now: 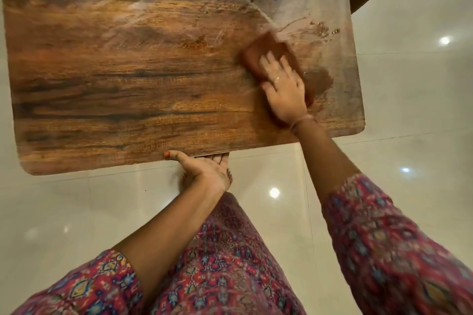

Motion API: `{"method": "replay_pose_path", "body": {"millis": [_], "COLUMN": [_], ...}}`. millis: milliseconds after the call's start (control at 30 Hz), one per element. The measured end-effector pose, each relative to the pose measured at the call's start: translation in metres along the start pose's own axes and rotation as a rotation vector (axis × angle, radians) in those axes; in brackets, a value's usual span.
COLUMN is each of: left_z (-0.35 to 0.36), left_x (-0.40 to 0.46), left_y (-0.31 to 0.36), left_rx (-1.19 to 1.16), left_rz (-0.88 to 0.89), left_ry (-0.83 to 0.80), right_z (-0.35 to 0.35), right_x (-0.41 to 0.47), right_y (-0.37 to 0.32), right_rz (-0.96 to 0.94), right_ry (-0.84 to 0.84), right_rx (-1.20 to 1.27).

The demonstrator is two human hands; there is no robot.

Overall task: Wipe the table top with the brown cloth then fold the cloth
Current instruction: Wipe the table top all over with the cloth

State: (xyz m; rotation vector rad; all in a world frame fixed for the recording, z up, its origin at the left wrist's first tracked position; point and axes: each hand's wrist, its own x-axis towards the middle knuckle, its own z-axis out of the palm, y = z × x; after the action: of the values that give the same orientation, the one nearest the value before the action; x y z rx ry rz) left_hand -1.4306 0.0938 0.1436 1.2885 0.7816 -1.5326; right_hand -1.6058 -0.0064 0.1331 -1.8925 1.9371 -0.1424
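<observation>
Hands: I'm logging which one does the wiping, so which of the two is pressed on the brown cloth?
The right hand, lying flat on the brown cloth near the table top's right edge. The left hand only grips the near edge.

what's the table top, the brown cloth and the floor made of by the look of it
Table top: looks like wood or a wood-grain laminate, with dark streaked grain and a smooth, faintly glossy face; which one is unclear.
Brown cloth: a soft fabric pad, matte and folded flat under the right hand; motion blur hides the weave.
Floor: pale polished tile, judging by thin joint lines and sharp lamp reflections.
</observation>
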Motion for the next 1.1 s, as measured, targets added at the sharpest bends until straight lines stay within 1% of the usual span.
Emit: {"method": "replay_pose_path", "body": {"millis": [67, 100, 133, 167, 267, 333, 367, 400, 433, 500, 567, 633, 700, 767, 800, 867, 900, 1000, 1100], "left_z": [0.000, 0.000, 0.000, 0.001, -0.001, -0.003, -0.004, -0.003, -0.003, -0.001, 0.001, 0.001, -0.002, -0.004, -0.006, -0.009, -0.010, -0.010, -0.010], "left_x": [0.001, 0.000, -0.001, -0.001, 0.002, 0.002, 0.003, 0.003, 0.003, 0.002, -0.001, -0.001, 0.002, 0.003, 0.004, 0.004, 0.004, 0.004, 0.005], "left_y": [0.000, 0.000, -0.001, -0.001, -0.001, -0.001, 0.000, 0.001, 0.001, 0.001, 0.000, 0.000, -0.001, -0.003, -0.005, -0.008, -0.010, -0.014, -0.025], "left_rx": [-0.027, -0.045, -0.060, -0.060, -0.024, -0.023, 0.011, 0.033, 0.011, -0.073, -0.087, -0.075, -0.053, -0.045, -0.038, -0.009, 0.005, -0.004, -0.003], "left_rz": [0.014, 0.026, 0.033, 0.035, 0.015, -0.005, 0.001, 0.013, 0.027, 0.025, 0.024, 0.034, 0.031, 0.022, 0.015, -0.017, -0.033, -0.064, -0.064], "left_ry": [0.016, 0.023, 0.022, 0.010, -0.025, -0.018, 0.011, 0.036, 0.049, 0.040, 0.036, 0.015, -0.029, -0.077, -0.098, -0.125, -0.131, -0.153, -0.168], "right_z": [-0.008, -0.006, 0.000, 0.009, 0.039, 0.040, 0.033, 0.025, 0.018, 0.005, -0.005, -0.002, 0.013, 0.028, 0.034, 0.037, 0.034, 0.021, 0.018], "right_x": [0.036, 0.042, 0.040, 0.028, -0.054, -0.094, -0.094, -0.084, -0.067, -0.021, 0.020, 0.033, 0.008, -0.047, -0.075, -0.105, -0.103, -0.066, -0.022], "right_y": [-0.008, -0.017, -0.028, -0.038, -0.059, -0.046, -0.033, -0.023, -0.014, -0.007, -0.009, -0.022, -0.040, -0.054, -0.054, -0.037, -0.023, 0.012, 0.015], "right_rz": [0.211, 0.263, 0.257, 0.198, -0.093, -0.209, -0.235, -0.220, -0.168, -0.011, 0.156, 0.257, 0.230, 0.114, 0.057, 0.013, 0.013, 0.107, 0.258], "right_ry": [0.073, 0.090, 0.089, 0.076, -0.026, -0.094, -0.111, -0.111, -0.084, 0.012, 0.069, 0.108, 0.131, 0.148, 0.148, 0.117, 0.109, 0.120, 0.176], "right_rx": [0.079, 0.089, 0.084, 0.076, 0.088, 0.073, 0.054, 0.035, 0.026, 0.031, 0.073, 0.051, -0.105, -0.227, -0.259, -0.262, -0.252, -0.200, -0.159]}}
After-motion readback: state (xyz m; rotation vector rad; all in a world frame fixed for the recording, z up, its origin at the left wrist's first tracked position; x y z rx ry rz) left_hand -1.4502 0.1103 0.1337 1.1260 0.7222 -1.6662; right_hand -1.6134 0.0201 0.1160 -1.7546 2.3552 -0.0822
